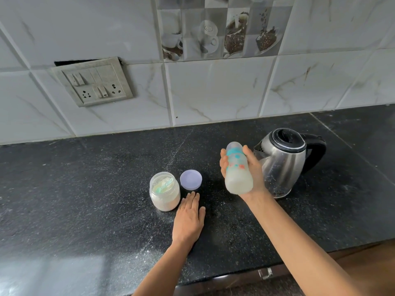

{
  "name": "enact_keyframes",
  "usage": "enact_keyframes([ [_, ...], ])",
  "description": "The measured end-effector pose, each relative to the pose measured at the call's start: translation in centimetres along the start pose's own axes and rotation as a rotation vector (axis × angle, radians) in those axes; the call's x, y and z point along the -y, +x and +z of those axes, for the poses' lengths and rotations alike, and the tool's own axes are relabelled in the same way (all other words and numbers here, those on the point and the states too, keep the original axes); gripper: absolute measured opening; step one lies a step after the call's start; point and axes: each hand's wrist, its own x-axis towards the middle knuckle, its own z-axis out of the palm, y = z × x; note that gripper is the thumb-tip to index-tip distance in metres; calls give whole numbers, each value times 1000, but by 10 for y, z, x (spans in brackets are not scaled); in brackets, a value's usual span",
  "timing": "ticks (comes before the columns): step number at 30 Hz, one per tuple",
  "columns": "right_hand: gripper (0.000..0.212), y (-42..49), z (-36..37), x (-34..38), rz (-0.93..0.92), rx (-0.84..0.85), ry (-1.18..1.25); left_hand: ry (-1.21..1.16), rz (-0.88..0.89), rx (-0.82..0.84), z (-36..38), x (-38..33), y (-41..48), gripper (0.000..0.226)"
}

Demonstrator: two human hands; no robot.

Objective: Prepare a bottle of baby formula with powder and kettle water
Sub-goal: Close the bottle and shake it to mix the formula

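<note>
Right of centre, above the tabletop: right hand wrapped round baby bottle, fingers curled against its left side, thumb pressed along its right. Bottle lifted clear of the surface, tilted, cap end pointing away toward the far wall, base toward the near edge. Milky white liquid pooled in the base end; teal band and coloured print on the clear body. Slightly blurred.

Nearer and left of that: left hand palm down, flat on the dark speckled stone, fingers straight and lying close together, thumb set a little apart, gripping nothing. Ring on one finger.

Just left of the fingertips: open powder jar, upright, pale powder inside, teal-handled scoop resting on top. Just right of the jar, beyond the fingertips: jar lid, lavender, lying flat.

Right of the bottle, just behind the right hand: steel kettle, black lid shut, black handle facing right, spout facing left.

Far wall: marbled tiles, switch plate at left, cup-print tiles higher up.
</note>
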Motion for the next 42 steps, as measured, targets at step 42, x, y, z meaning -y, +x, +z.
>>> enact_keyframes([
  [42, 25, 9, 34, -1, -53, -454, 25, 5, 8, -20, -2, -2, -1, 49],
])
